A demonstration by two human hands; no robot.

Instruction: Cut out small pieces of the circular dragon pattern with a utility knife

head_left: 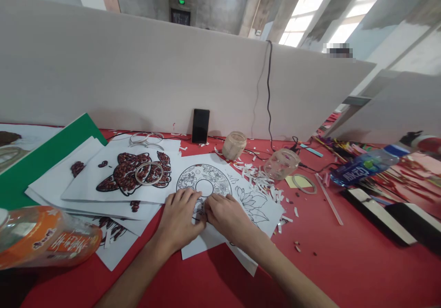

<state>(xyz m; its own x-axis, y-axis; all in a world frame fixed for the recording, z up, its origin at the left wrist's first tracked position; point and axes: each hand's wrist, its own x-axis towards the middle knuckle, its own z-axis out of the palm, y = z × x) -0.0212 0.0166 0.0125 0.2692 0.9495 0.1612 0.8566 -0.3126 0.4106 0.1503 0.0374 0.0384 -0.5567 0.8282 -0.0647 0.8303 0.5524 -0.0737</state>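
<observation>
left hand (pixel 179 219) flat, fingers extended on a ring-patterned drawing (pixel 204 186); right hand (pixel 225 216) curled just beside it, whether gripping anything i cannot tell. the drawing lies beneath both hands on the red tabletop (pixel 317 271); steady left-hand pressure should prevent slipping.

The left forearm (pixel 143 266) and the right forearm (pixel 284 271) are bared as far as they are seen, each being tapered toward a slim wrist. The left grip (pixel 183 212) and the right grip (pixel 225 213) are formed by bare, slender-fingered hands; nail detail is perhaps lost to blur.
</observation>
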